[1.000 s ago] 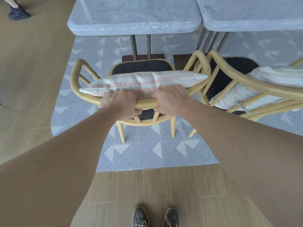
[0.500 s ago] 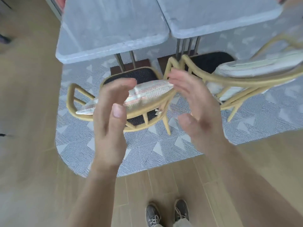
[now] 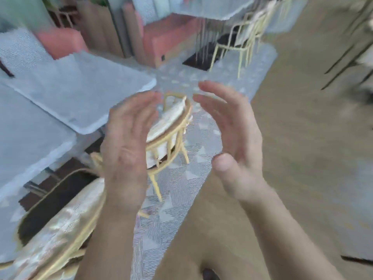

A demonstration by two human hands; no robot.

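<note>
The frame is blurred by motion. My left hand [image 3: 126, 150] and my right hand [image 3: 232, 134] are raised in front of me, palms facing each other, fingers relaxed and holding nothing. Between and beyond them stands a yellow wooden chair [image 3: 173, 136] with a striped cushion [image 3: 169, 120] on its seat, on a grey patterned rug [image 3: 181, 199]. A second yellow chair with a pale cushion [image 3: 60, 239] is at the lower left, partly behind my left forearm.
Two grey marble-look tables [image 3: 76, 91] stand at the left. Farther off are pink upholstered benches [image 3: 167, 37], another grey table [image 3: 212, 9] and a yellow chair [image 3: 242, 37] under it. Wood-look floor [image 3: 302, 158] spreads to the right.
A second ago both hands gripped the chair's back rail; they let go and rose, empty. The view has swung to the right, so the tables now lie at the left.
</note>
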